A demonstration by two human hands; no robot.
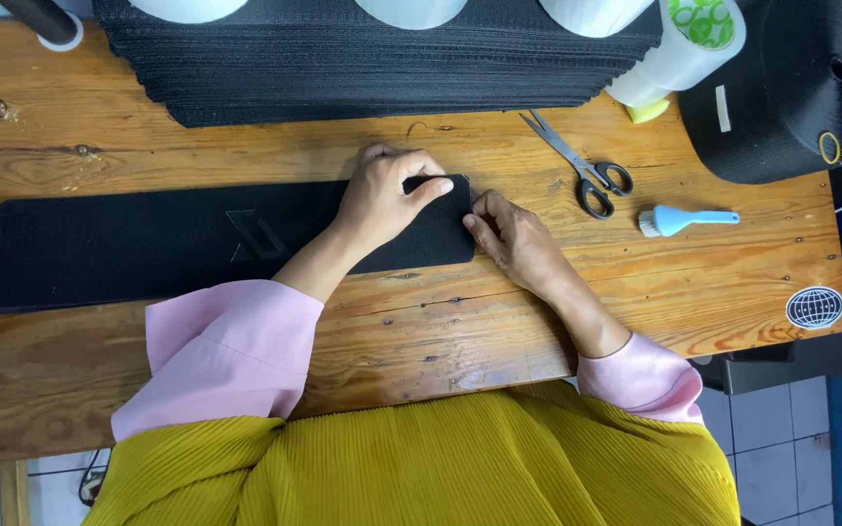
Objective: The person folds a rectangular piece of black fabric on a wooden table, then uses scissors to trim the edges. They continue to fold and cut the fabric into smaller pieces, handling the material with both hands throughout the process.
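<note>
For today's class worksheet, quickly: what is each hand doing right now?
Left hand: open, palm pressing the long black fabric strip near its right end.
Right hand: fingers curled, touching the strip's right edge; grasp cannot be told.

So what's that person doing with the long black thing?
A person in pink sleeves is working on a long black textured strip lying flat on a wooden table. The left hand presses down on its right end, and the right hand touches that end's edge. Scissors and a small blue brush lie nearby, untouched.
</note>
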